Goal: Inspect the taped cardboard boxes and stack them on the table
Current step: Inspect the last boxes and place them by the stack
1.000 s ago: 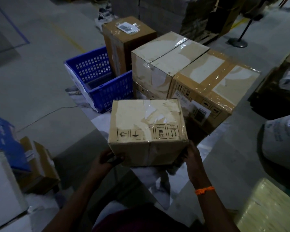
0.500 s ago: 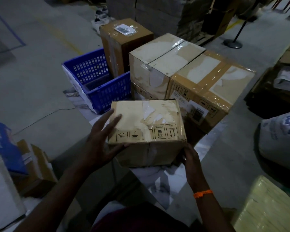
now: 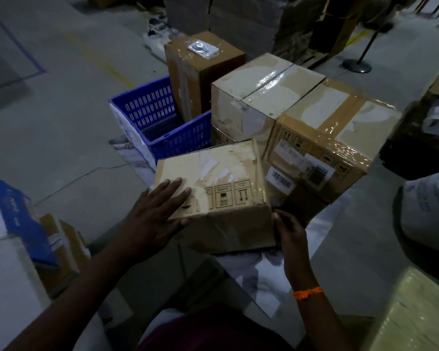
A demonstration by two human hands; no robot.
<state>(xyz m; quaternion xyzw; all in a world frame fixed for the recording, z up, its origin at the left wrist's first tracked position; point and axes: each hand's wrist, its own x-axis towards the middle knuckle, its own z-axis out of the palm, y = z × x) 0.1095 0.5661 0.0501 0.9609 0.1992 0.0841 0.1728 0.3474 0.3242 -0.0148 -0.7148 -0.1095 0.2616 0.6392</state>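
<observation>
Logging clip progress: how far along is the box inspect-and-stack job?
Done, apparently: tall box, middle box and right box stand taped and grouped ahead. In hand: the small box, tilted, left hand flat on its top, right hand gripping its near right corner, so inspection looks underway. Left: stacking it with the group on the table.

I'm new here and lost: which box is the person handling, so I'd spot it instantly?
Find the blue slotted plastic crate; in front of it, nearest the person, is a small tan cardboard box. The left hand lies flat on top, the right hand holds its right side. Unlike the larger taped boxes behind, it is tilted, with black handling symbols on top.
</observation>
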